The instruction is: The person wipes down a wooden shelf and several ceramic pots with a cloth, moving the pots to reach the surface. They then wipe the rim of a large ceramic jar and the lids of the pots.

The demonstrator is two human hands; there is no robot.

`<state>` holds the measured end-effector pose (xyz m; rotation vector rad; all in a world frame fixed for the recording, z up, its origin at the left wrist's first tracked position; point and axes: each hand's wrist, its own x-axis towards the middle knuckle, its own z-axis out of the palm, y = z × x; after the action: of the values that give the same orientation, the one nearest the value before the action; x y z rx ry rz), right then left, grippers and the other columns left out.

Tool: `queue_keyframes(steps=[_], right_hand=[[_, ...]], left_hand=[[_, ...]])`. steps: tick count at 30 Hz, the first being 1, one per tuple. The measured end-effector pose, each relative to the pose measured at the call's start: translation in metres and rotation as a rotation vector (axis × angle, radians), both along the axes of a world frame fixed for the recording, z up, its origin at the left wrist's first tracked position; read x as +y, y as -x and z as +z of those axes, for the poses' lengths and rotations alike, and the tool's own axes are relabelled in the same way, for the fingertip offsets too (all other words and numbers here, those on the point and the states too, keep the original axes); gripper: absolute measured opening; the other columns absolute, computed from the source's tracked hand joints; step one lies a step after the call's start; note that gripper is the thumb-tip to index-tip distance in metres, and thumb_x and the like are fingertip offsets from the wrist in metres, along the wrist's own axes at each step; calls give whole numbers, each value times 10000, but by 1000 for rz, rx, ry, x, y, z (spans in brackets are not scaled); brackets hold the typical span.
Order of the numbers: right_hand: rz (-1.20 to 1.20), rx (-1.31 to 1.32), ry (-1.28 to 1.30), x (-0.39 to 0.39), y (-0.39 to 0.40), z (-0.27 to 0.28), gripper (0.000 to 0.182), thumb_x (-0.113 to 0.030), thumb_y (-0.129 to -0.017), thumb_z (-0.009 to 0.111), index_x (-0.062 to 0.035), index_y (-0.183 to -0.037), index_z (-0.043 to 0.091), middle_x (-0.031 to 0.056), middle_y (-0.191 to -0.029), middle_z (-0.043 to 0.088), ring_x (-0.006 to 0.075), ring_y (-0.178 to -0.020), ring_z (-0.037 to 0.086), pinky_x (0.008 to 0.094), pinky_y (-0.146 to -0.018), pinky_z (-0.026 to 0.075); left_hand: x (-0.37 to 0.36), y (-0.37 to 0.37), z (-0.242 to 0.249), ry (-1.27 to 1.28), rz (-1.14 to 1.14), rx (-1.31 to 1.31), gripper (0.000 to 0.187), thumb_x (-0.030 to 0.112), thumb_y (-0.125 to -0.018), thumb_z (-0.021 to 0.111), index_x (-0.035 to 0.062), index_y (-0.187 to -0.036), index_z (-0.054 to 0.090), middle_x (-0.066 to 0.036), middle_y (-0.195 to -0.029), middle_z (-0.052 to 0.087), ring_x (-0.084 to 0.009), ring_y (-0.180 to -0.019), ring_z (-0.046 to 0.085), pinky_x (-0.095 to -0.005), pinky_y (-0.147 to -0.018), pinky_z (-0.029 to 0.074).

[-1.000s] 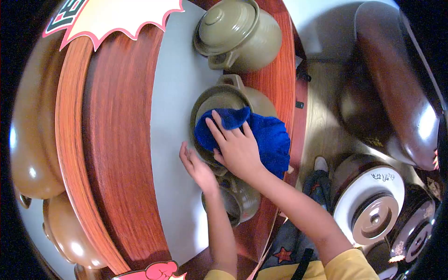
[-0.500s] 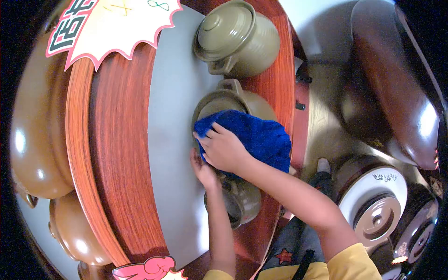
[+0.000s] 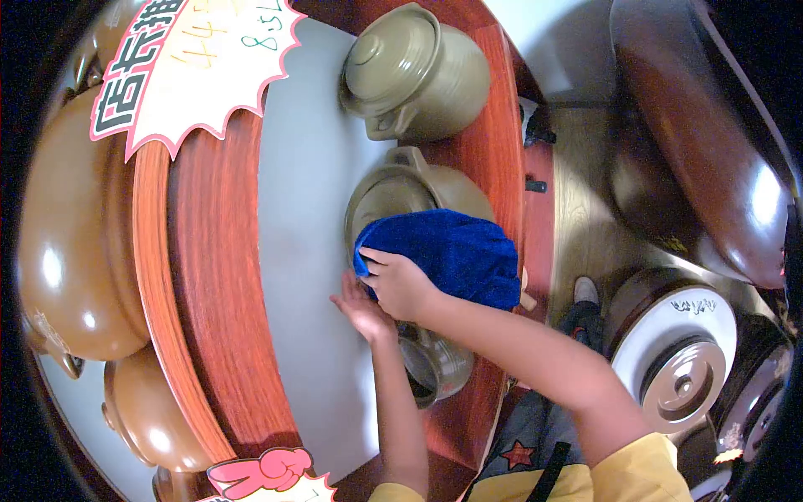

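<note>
A blue cloth (image 3: 456, 255) drapes over the near part of a lidded olive-brown clay pot (image 3: 393, 188). My right hand (image 3: 397, 283) grips the cloth's left edge close to the lid rim, fingers bent over the fabric. Just below and left of it, my left hand (image 3: 365, 311) is open, its palm turned up and fingers apart beside the pot's edge. The cloth hides much of this pot. Behind my left wrist, a smaller dark-mouthed pot (image 3: 439, 368) stands on the same red-brown shelf.
Another lidded olive pot (image 3: 418, 71) stands at the top. A grey strip (image 3: 309, 251) runs beside a wooden ledge (image 3: 222, 293). Brown pots (image 3: 79, 226) line the left, near a price sign (image 3: 201, 75). Large dark jars (image 3: 711, 142) and a white-rimmed lid (image 3: 682, 360) lie right.
My right hand and the cloth's upper edge have moved slightly down, baring more of the lid. The left palm has turned further up. The whole view has shifted a little.
</note>
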<state>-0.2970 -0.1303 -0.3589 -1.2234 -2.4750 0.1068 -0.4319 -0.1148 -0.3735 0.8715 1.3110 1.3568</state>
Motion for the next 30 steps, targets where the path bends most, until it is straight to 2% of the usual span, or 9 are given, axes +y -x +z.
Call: queue_keyframes(steps=[4, 6, 11, 14, 20, 21, 25, 28, 30], right_hand=[[74, 44, -13, -26, -39, 7, 236, -339, -773, 516, -187, -792, 697, -58, -951, 624, 121, -1021, 483, 395, -1078, 170], [65, 245, -25, -32, -55, -6, 213, -337, -744, 547, -173, -754, 682, -64, -875, 630, 143, -995, 511, 410, -1032, 237], [61, 532, -83, -45, -102, -19, 301, -322, -712, 629, -134, -947, 647, -65, -1009, 615, 137, -938, 499, 347, -938, 341], [-18, 577, -107, -52, -103, -28, 273, -290, -718, 618, -117, -929, 644, -19, -898, 604, 154, -885, 503, 333, -851, 370], [-179, 416, -204, -60, -60, -24, 146, -224, -708, 535, -98, -763, 586, 3, -742, 505, 158, -825, 488, 310, -800, 376], [-176, 415, -194, -61, -46, -25, 136, -206, -726, 519, -107, -732, 611, -12, -754, 552, 157, -838, 479, 312, -755, 370], [-250, 227, -172, -69, -2, -15, 169, -211, -726, 518, -93, -788, 622, 4, -797, 555, 164, -868, 474, 321, -738, 371], [-374, 195, -283, -68, 8, -23, 207, -219, -736, 512, -82, -851, 614, 15, -862, 548, 166, -885, 473, 321, -753, 380], [-258, 462, -154, -68, 0, -34, 220, -234, -748, 505, -86, -879, 601, 12, -906, 538, 159, -899, 472, 298, -763, 388]], left_hand=[[-1, 4, -6, 15, -2, 87, 714, 562, -900, 191, 16, -1357, 250, -141, -1400, 282, -298, -1270, 293, -435, -1055, 194], [-4, -5, 0, -20, 8, 257, 712, 551, -905, 194, -2, -1349, 258, -155, -1384, 301, -292, -1273, 280, -429, -1064, 168], [-3, -7, -1, -28, -29, 259, 693, 506, -926, 174, -44, -1345, 218, -185, -1415, 210, -270, -1319, 171, -389, -1081, 110], [-3, -7, -1, -43, -35, 277, 694, 499, -928, 183, -57, -1342, 211, -194, -1413, 205, -269, -1320, 169, -381, -1083, 105], [-2, -9, 4, -15, -8, 213, 692, 501, -926, 192, -53, -1340, 220, -191, -1411, 211, -265, -1318, 176, -380, -1083, 106], [-2, -9, 4, 2, 10, 210, 689, 505, -924, 194, -42, -1342, 229, -186, -1411, 213, -264, -1315, 187, -381, -1082, 113], [-5, -16, 14, 87, 2, 165, 681, 513, -922, 185, -14, -1351, 234, -172, -1413, 222, -267, -1299, 229, -386, -1075, 144], [-2, -6, 8, 88, -36, 255, 605, 438, -932, 280, 1, -1349, 249, -159, -1410, 244, -264, -1285, 266, -379, -1061, 188], [0, -1, 1, 73, -58, 600, 477, 198, -922, 392, 4, -1338, 264, -157, -1401, 267, -254, -1279, 280, -363, -1052, 209]])
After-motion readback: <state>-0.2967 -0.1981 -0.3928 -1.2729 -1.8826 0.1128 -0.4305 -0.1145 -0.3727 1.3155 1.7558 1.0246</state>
